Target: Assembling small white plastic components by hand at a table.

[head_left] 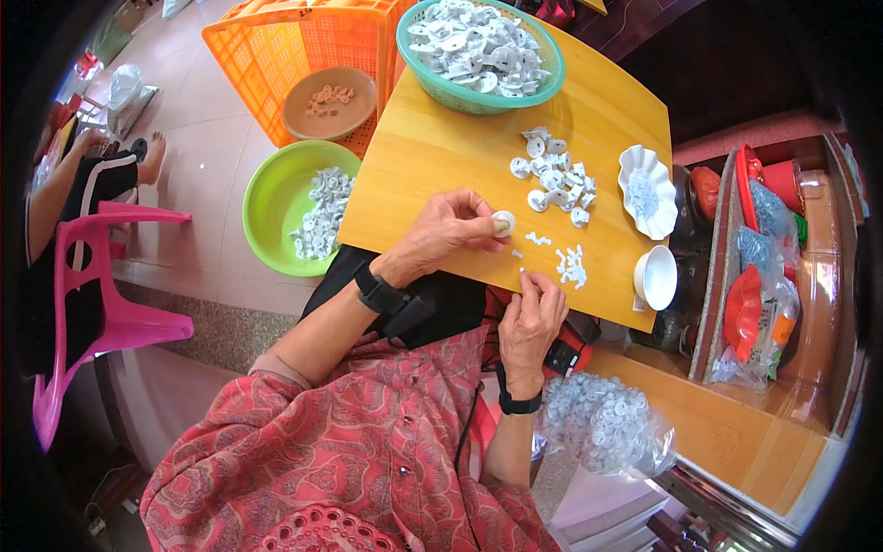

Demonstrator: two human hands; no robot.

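Wearing, nearest the camera, one red patterned shirt (395, 432), just off the near edge of the worktop (414, 175). Slanting the left forearm (322, 338) up and to the right, back of the hand uppermost, over that near edge. Pinching one white disc (506, 219) above the worktop, between thumb and fingers of the left hand (446, 230). Raising the right forearm (509, 451) almost straight toward the same edge, with the bent fingers of the right hand (533, 322) gathered there; at the fingertips, one tiny white bit (522, 270), too small to tell whether gripped. Holding the two hands apart from each other.

On the worktop, beyond the hands: one pile of white parts (556, 178), overlapping too much for a sure count. Near its right front: one heap of tiny white pieces (572, 267), likewise uncountable, and one single piece (517, 254) lying apart.

At the worktop's far edge: one teal basket (478, 104), heaped with white parts. Along its right edge: one scalloped dish (656, 225) and one small white bowl (658, 278). Left of the worktop: one green basin (267, 202), one orange crate (267, 46) and one brown bowl (313, 131).
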